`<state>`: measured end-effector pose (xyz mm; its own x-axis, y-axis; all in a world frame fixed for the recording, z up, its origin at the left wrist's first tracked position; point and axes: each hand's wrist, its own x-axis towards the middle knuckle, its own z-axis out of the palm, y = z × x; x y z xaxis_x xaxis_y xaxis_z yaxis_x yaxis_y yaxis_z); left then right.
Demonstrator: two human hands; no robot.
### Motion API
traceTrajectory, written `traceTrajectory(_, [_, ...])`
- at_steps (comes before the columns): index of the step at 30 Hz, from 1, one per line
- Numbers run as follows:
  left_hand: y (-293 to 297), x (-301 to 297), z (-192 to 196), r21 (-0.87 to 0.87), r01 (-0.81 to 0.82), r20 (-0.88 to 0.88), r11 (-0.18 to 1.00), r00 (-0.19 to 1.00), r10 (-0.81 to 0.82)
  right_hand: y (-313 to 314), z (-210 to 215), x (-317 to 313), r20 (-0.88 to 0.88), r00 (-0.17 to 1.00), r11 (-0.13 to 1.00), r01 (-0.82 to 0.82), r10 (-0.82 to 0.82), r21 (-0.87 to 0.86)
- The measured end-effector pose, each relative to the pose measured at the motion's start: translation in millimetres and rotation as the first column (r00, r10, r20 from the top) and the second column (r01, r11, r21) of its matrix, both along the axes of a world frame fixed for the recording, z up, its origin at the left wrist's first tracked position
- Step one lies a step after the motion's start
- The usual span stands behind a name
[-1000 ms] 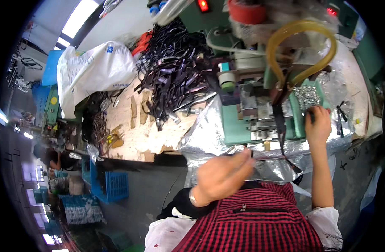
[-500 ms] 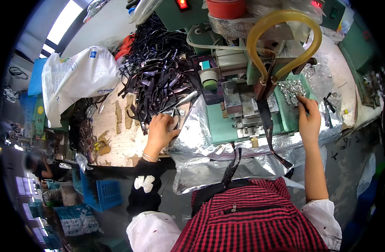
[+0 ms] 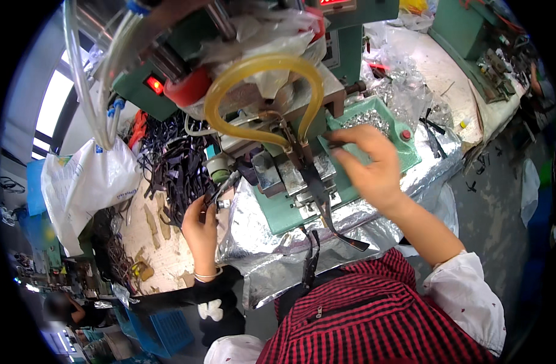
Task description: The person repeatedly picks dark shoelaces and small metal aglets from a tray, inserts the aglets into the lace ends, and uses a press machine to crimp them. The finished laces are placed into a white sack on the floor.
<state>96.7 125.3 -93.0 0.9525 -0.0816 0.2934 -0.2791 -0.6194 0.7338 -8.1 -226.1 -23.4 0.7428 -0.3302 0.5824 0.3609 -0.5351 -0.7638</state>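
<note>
At the edge of a heap of black strips [image 3: 175,155], my left hand [image 3: 200,238] has its fingers curled together against the strips. What they grip, if anything, I cannot make out. My right hand [image 3: 375,173] is raised over the green press base [image 3: 278,221], beside the tray of small shiny metal pieces [image 3: 366,120]. Its thumb and forefinger are bent toward each other, and whatever is between them is too small and blurred to name. In front of it, a black strap [image 3: 317,194] hangs down from the press's clamp under a yellow tube loop [image 3: 263,64].
Silver foil sheeting [image 3: 241,239] covers the table's front edge. A white plastic bag [image 3: 93,188] lies at the left, with a blue crate [image 3: 159,330] below. Clear plastic bags [image 3: 399,79] lie behind the tray. Another person [image 3: 71,309] is far off at the left.
My view has turned and shifted, so the press appears further left. My right hand has come out of the tray of metal pieces toward the press. My left hand stays by the black strips.
</note>
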Motion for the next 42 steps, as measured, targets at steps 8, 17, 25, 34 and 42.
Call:
traceTrajectory(8, [-86.3, -53.1, 100.3, -0.547, 0.437, 0.525, 0.715, 0.843, -0.114, 39.4, -18.3, 12.0, 0.021, 0.996, 0.805, -0.082, 0.086, 0.588])
traceTrajectory(17, [-120.7, -26.9, 125.1, -0.383, 0.484, 0.636, 0.787, 0.756, -0.156, 61.8, 8.7, 1.7, 0.076, 0.989, 0.739, -0.144, 0.125, 0.659])
traceTrajectory(25, [-122.7, -44.1, 129.6, -0.434, 0.412, 0.587, 0.801, 0.804, -0.095, 56.8, -4.7, 6.1, -0.114, 0.981, 0.696, -0.027, 0.156, 0.718])
traceTrajectory(34, [-127.0, -35.5, 128.5, -0.475, 0.356, 0.563, 0.805, 0.826, -0.032, 71.9, 18.4, -12.3, 0.03, 0.981, 0.545, -0.133, 0.193, 0.828])
traceTrajectory(42, [-159.4, -80.5, 90.5, 0.38, 0.498, 0.667, 0.78, 0.437, -0.604, -7.7, 2.2, -10.8, -0.192, 0.978, 0.986, -0.045, 0.076, 0.161])
